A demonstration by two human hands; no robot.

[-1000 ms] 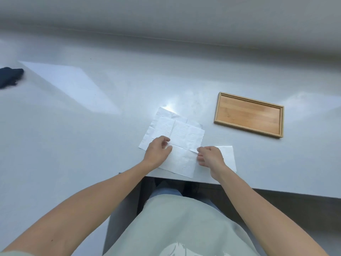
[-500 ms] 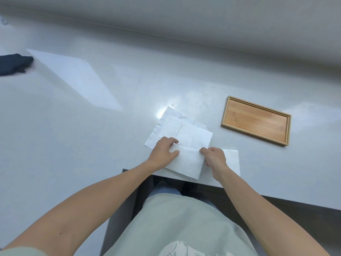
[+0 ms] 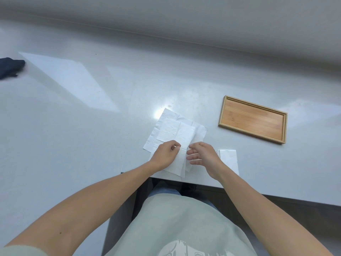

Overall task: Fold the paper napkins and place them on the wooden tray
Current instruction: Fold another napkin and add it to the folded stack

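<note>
A loose pile of white paper napkins lies on the grey table near its front edge. The top napkin is doubled over into a narrower strip that runs toward me. My left hand sits on its near left part, fingers curled, thumb and forefinger pinching the paper. Just to the right, my right hand has its fingers loosely spread and pointing left at the folded edge. A folded napkin lies right of that hand. The wooden tray is further right and back, with nothing in it.
A dark cloth lies at the far left edge of the table. The table's front edge runs just below my hands, with my lap beneath it. A pale wall rises behind the table.
My right hand has brought the top napkin's right side over to the left, so it is narrower. That hand's fingers have loosened from a pinch. My left hand stayed in place.
</note>
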